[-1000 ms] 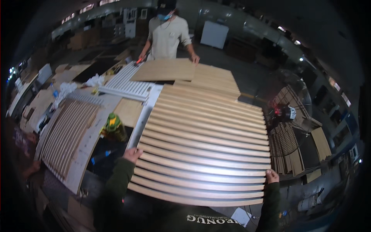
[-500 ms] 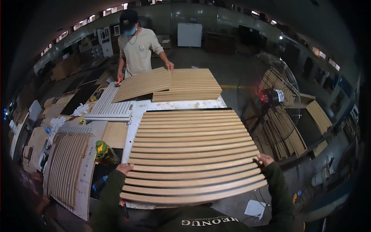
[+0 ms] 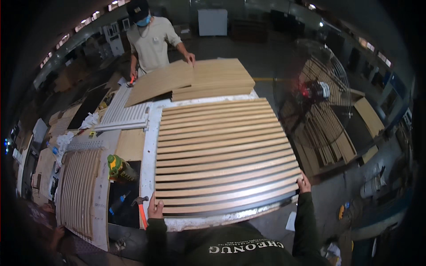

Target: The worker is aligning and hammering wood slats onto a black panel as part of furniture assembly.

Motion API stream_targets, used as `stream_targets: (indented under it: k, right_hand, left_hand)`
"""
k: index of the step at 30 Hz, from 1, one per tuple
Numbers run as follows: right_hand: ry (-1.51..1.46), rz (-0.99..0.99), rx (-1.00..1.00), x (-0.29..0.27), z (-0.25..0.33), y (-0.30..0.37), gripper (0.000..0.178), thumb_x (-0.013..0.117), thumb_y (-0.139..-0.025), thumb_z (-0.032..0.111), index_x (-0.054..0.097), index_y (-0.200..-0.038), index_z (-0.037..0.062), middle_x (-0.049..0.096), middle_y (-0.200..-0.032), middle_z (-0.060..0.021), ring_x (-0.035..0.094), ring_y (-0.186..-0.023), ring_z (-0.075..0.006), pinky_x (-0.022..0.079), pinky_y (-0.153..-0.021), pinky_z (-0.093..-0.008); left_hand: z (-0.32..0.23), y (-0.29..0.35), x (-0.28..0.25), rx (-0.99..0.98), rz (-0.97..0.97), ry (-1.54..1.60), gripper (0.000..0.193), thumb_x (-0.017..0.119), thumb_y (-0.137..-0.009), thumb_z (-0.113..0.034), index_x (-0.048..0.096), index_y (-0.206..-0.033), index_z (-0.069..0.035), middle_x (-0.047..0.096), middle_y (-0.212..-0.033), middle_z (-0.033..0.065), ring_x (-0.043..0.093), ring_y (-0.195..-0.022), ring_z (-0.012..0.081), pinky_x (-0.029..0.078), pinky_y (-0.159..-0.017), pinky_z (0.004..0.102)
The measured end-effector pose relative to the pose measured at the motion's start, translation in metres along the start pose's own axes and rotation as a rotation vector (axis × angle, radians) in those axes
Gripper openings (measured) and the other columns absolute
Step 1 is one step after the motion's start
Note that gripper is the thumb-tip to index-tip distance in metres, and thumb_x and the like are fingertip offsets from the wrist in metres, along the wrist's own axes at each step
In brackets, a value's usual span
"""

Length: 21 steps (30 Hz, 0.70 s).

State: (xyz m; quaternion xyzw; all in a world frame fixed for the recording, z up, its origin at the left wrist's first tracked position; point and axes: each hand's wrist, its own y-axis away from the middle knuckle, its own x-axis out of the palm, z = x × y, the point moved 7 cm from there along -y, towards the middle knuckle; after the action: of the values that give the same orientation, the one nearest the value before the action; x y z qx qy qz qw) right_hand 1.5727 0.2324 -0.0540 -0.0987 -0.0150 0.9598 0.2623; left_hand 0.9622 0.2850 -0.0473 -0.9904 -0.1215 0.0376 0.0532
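On the white workbench (image 3: 150, 133), the slatted wooden panel (image 3: 222, 153) lay flat, its near edge slightly past the bench edge. The left hand (image 3: 155, 208) and right hand (image 3: 304, 182) gripped its two near corners; it seemed positioned, not yet released.

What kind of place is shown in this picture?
Probably a woodworking workshop or factory: a slatted wooden panel on a worktable, stacked wood boards further along it, a hammer and a large floor fan.

Slatted panel (image 3: 224, 155): pale wood, smooth, matt; worktable (image 3: 151, 133): white, scuffed.
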Motion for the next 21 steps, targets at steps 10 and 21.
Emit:
stream_targets:
  k: [10,21]
  right_hand:
    - [-0.041,-0.464,-0.176,-0.004,-0.003,0.004,0.026,0.043,-0.082,0.017,0.058,-0.094,-0.0010,0.059,-0.089,-0.0074,0.053,-0.083,-0.0119,0.040,-0.074,-0.0236]
    - [-0.196,-0.629,-0.132,-0.008,-0.004,0.026,0.018,0.045,-0.076,0.011,0.059,-0.080,0.0003,0.059,-0.075,-0.0063,0.051,-0.071,-0.0114,0.040,-0.066,-0.0226]
  left_hand:
    - [0.021,-0.004,-0.026,0.068,-0.552,-0.295,0.029,0.050,-0.081,-0.023,0.055,-0.083,0.005,0.055,-0.070,0.0048,0.046,-0.070,0.0097,0.037,-0.067,0.0227]
    - [0.059,-0.009,-0.057,0.209,-0.600,-0.267,0.028,0.049,-0.074,-0.017,0.057,-0.087,0.006,0.059,-0.082,0.0128,0.053,-0.079,0.0202,0.039,-0.073,0.0281]
